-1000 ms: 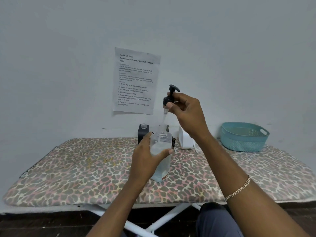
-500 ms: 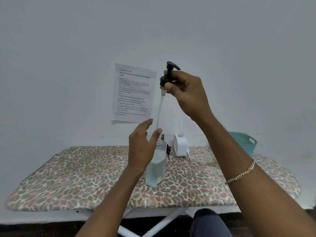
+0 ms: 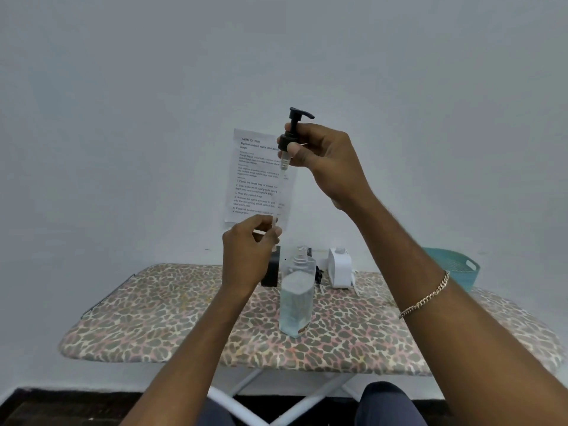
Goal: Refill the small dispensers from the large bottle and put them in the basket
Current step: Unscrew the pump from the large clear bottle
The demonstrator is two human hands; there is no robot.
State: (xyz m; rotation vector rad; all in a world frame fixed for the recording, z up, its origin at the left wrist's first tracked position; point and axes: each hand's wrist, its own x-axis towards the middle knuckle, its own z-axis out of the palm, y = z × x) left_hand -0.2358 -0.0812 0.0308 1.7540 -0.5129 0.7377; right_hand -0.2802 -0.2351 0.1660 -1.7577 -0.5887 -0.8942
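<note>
Drips worry me most. My right hand pinches the black pump high above the open large bottle, which stands unheld on the counter. My left hand pinches the lower end of the dip tube. A wet tube could spot the cover, and a forearm knock could topple the bottle. The white dispenser and black dispenser stand just behind it, and the basket is far right.

right hand: has carried the pump higher; a second ago it sat just above the bottle's neck.
tube: was down inside the bottle; now fully out, its tip left of the neck.
left hand: let go of the bottle, rose, now pinches the tube's lower end.
bottle: stands unheld.
</note>
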